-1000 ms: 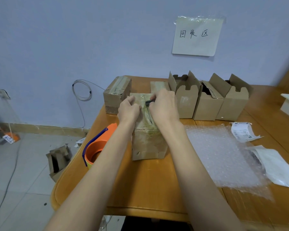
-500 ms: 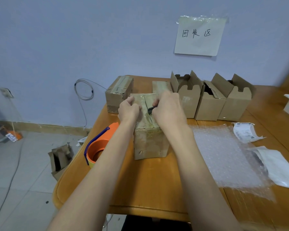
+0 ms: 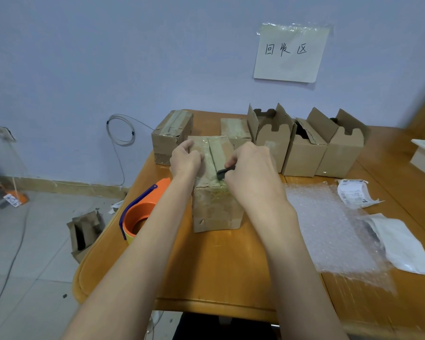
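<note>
Both your bare forearms reach forward and draw together at the box [image 3: 216, 212]. Your left hand [image 3: 185, 160] sits on the box's top left edge, knuckles up. Its fingers are curled and grip the lid there, with the thumb lying toward the middle seam. Your right hand [image 3: 252, 174] lies over the top right side of the box, near its front edge, back of the hand up. Its fingers are curled round a small dark tool [image 3: 224, 172], whose tip pokes out leftward at the seam. Both wrists look straight, and your right forearm crosses the box's front right corner.
</note>
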The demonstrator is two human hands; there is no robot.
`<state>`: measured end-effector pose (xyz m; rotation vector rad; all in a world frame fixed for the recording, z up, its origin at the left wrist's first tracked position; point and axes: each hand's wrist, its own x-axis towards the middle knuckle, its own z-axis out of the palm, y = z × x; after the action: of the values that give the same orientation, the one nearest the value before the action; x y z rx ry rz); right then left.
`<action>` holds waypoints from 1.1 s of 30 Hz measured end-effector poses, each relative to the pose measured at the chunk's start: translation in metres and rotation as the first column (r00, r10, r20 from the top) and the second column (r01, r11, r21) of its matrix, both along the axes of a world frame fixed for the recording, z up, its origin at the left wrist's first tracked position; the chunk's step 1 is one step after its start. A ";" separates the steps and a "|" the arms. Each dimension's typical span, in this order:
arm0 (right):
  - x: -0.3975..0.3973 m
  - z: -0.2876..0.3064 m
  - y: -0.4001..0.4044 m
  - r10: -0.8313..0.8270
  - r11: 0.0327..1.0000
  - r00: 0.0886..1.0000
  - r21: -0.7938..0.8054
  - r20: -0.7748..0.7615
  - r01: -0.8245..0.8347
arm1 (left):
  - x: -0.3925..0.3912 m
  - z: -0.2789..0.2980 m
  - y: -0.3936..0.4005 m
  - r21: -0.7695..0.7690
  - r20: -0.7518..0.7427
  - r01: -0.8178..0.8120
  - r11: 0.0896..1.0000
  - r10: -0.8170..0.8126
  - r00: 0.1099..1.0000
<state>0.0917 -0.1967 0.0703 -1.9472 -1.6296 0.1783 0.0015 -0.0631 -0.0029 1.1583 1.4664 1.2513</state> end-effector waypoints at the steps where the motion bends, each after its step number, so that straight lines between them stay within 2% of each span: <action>1: 0.001 0.001 -0.002 0.005 1.000 1.000 -0.008 -0.007 -0.005 | 0.000 0.000 -0.001 -0.001 0.000 -0.002 1.000 0.002 1.000; 6: 0.004 0.003 -0.013 0.008 1.000 0.999 -0.030 -0.048 -0.010 | 0.001 0.003 -0.003 0.000 -0.012 -0.018 1.000 0.018 1.000; 13: 0.008 0.001 -0.021 -0.009 1.000 1.000 -0.023 -0.011 0.009 | 0.000 0.003 -0.003 0.000 -0.015 -0.019 1.000 0.019 1.000; 25: 0.014 0.000 -0.032 -0.011 1.000 0.999 -0.003 -0.034 0.010 | 0.000 0.002 -0.003 0.003 -0.065 0.024 1.000 -0.024 0.998; 30: 0.031 0.004 -0.039 0.022 0.998 0.990 0.066 -0.139 -0.013 | -0.002 0.008 -0.001 -0.004 -0.220 0.093 0.996 -0.091 0.971; 33: 0.041 0.005 -0.036 -0.009 0.989 0.977 0.145 -0.211 0.040 | -0.006 0.015 0.003 -0.023 -0.304 0.135 0.991 -0.136 0.943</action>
<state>0.1330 -0.2326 0.0751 -1.7711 -1.4392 0.2381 -0.0040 -0.0599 0.0125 1.4766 1.5774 1.0081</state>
